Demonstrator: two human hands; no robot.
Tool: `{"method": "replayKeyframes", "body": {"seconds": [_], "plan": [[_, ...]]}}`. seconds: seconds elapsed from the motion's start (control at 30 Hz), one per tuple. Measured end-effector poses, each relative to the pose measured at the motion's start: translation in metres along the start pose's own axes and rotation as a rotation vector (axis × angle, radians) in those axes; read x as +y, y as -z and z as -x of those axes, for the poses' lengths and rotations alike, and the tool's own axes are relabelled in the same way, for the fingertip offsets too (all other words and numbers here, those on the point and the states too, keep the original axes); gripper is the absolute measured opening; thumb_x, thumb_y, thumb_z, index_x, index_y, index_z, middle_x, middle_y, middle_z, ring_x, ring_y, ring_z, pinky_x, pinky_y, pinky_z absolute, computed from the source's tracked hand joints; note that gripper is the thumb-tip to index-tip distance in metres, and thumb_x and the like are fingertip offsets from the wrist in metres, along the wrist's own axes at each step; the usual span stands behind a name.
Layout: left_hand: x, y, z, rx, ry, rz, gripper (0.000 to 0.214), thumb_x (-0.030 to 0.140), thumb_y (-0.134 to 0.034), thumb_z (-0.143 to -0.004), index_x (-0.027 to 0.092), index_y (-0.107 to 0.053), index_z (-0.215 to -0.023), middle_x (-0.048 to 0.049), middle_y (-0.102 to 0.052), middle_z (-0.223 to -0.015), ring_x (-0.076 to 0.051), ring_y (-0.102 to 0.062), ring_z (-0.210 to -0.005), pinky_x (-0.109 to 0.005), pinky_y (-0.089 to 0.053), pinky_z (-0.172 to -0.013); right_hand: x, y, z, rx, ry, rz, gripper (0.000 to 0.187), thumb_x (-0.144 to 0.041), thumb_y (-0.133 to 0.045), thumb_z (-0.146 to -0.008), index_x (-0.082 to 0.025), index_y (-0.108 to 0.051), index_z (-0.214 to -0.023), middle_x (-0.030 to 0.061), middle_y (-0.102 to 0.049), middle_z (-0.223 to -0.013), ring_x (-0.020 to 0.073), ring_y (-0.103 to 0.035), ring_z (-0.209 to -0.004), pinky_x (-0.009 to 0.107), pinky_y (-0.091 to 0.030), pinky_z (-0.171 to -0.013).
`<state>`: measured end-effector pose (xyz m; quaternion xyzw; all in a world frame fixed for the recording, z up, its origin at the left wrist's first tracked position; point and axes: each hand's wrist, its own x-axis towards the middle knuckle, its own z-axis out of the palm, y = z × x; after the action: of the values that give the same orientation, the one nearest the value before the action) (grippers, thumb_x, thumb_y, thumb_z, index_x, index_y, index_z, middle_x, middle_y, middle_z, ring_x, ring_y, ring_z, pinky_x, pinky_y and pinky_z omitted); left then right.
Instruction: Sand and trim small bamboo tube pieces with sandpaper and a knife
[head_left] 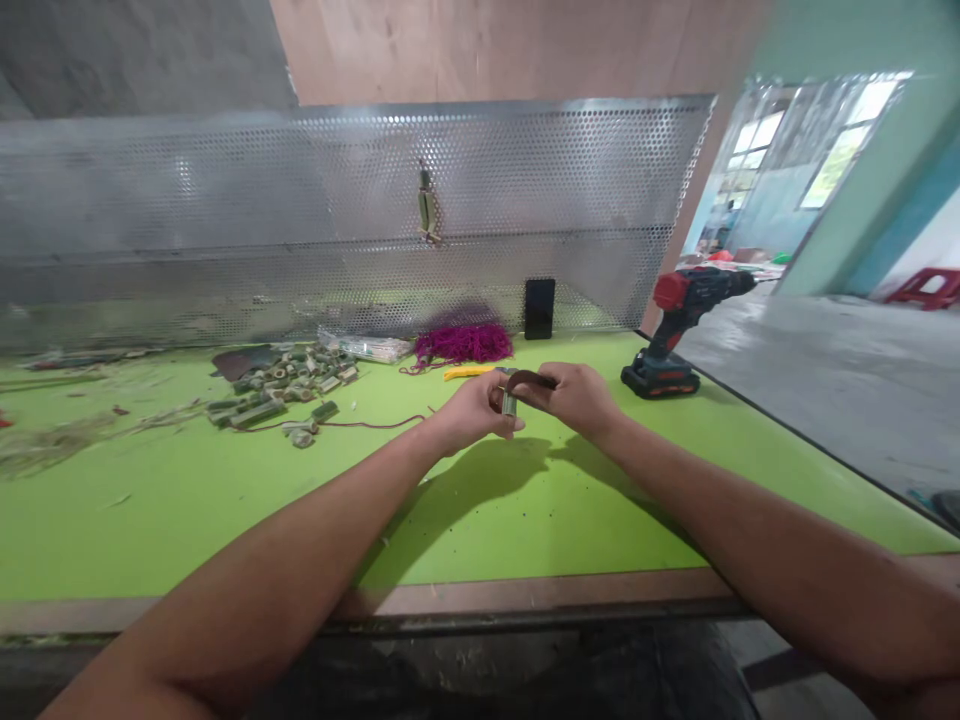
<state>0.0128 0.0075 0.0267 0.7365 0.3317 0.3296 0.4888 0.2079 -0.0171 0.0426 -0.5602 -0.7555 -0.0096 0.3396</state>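
Both my hands meet above the middle of the green table (225, 500). My left hand (474, 410) is closed in a pinch on a short greenish bamboo piece (509, 403), held upright. My right hand (576, 397) is closed around a dark curved strip (529, 379) that arches over the top of the bamboo piece. The two hands touch at the fingertips. How the strip meets the bamboo piece is hidden by my fingers.
A heap of cut bamboo pieces (285, 390) lies at the left. A magenta string bundle (465, 343), a yellow tool (469, 372) and a black phone (539, 308) sit by the perforated metal panel (300, 220). A red and black cordless drill (679, 320) stands at the right.
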Motion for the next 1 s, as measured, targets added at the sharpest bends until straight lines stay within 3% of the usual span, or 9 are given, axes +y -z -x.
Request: {"method": "replayKeyframes", "body": {"seconds": [0.2, 0.33, 0.47, 0.6, 0.73, 0.87, 1.0], "plan": [[0.0010, -0.0018, 0.0010, 0.027, -0.007, -0.003, 0.043, 0.015, -0.082, -0.066, 0.015, -0.055, -0.099, 0.0000, -0.061, -0.079, -0.012, -0.063, -0.066, -0.033, -0.058, -0.064, 0.0016, -0.0010, -0.0001, -0.042, 0.036, -0.011, 0.049, -0.066, -0.059, -0.080, -0.020, -0.064, -0.066, 0.0007, -0.055, -0.058, 0.0127, -0.043, -0.053, 0.027, -0.022, -0.052], [0.0000, -0.0023, 0.0014, -0.010, -0.013, -0.001, 0.045, 0.018, -0.082, -0.067, 0.015, -0.056, -0.103, 0.0022, -0.057, -0.072, -0.013, -0.063, -0.065, -0.033, -0.058, -0.063, 0.0029, -0.0015, -0.0009, 0.009, 0.005, -0.008, 0.051, -0.067, -0.058, -0.080, -0.019, -0.065, -0.067, 0.0013, -0.055, -0.058, 0.0124, -0.042, -0.052, 0.027, -0.022, -0.051], [-0.0025, -0.0022, 0.0002, 0.037, -0.019, -0.052, 0.042, 0.016, -0.081, -0.067, 0.015, -0.056, -0.100, -0.0015, -0.062, -0.080, -0.013, -0.064, -0.067, -0.031, -0.057, -0.062, 0.0013, -0.0018, -0.0006, -0.089, 0.058, -0.050, 0.045, -0.063, -0.062, -0.079, -0.019, -0.066, -0.068, 0.0003, -0.057, -0.058, 0.0120, -0.044, -0.053, 0.026, -0.024, -0.052], [-0.0021, -0.0022, 0.0001, 0.008, -0.018, -0.013, 0.043, 0.017, -0.081, -0.068, 0.015, -0.055, -0.102, 0.0020, -0.058, -0.074, -0.012, -0.062, -0.064, -0.031, -0.058, -0.063, 0.0009, -0.0024, -0.0008, -0.030, -0.001, -0.053, 0.048, -0.065, -0.059, -0.080, -0.018, -0.068, -0.071, 0.0012, -0.057, -0.059, 0.0124, -0.044, -0.053, 0.026, -0.024, -0.051], [-0.0006, -0.0014, 0.0016, 0.039, -0.009, -0.057, 0.041, 0.016, -0.081, -0.067, 0.015, -0.055, -0.100, -0.0019, -0.063, -0.080, -0.014, -0.064, -0.068, -0.031, -0.057, -0.062, 0.0023, -0.0035, -0.0006, -0.116, 0.052, -0.101, 0.045, -0.062, -0.062, -0.079, -0.018, -0.067, -0.069, 0.0009, -0.058, -0.059, 0.0124, -0.046, -0.054, 0.026, -0.026, -0.052], [-0.0018, -0.0005, 0.0012, 0.014, 0.001, -0.041, 0.043, 0.018, -0.080, -0.068, 0.016, -0.055, -0.103, 0.0003, -0.060, -0.078, -0.013, -0.064, -0.067, -0.032, -0.057, -0.064, 0.0042, -0.0042, -0.0018, -0.080, 0.021, -0.141, 0.047, -0.064, -0.061, -0.078, -0.017, -0.070, -0.073, 0.0017, -0.059, -0.060, 0.0130, -0.048, -0.055, 0.026, -0.027, -0.051], [-0.0040, 0.0002, -0.0003, 0.011, -0.029, -0.040, 0.044, 0.016, -0.081, -0.065, 0.015, -0.054, -0.099, -0.0007, -0.062, -0.080, -0.013, -0.063, -0.069, -0.028, -0.055, -0.061, 0.0036, -0.0055, -0.0002, -0.190, 0.042, -0.193, 0.046, -0.063, -0.064, -0.076, -0.018, -0.071, -0.074, 0.0017, -0.061, -0.061, 0.0136, -0.051, -0.056, 0.025, -0.029, -0.051]]}}
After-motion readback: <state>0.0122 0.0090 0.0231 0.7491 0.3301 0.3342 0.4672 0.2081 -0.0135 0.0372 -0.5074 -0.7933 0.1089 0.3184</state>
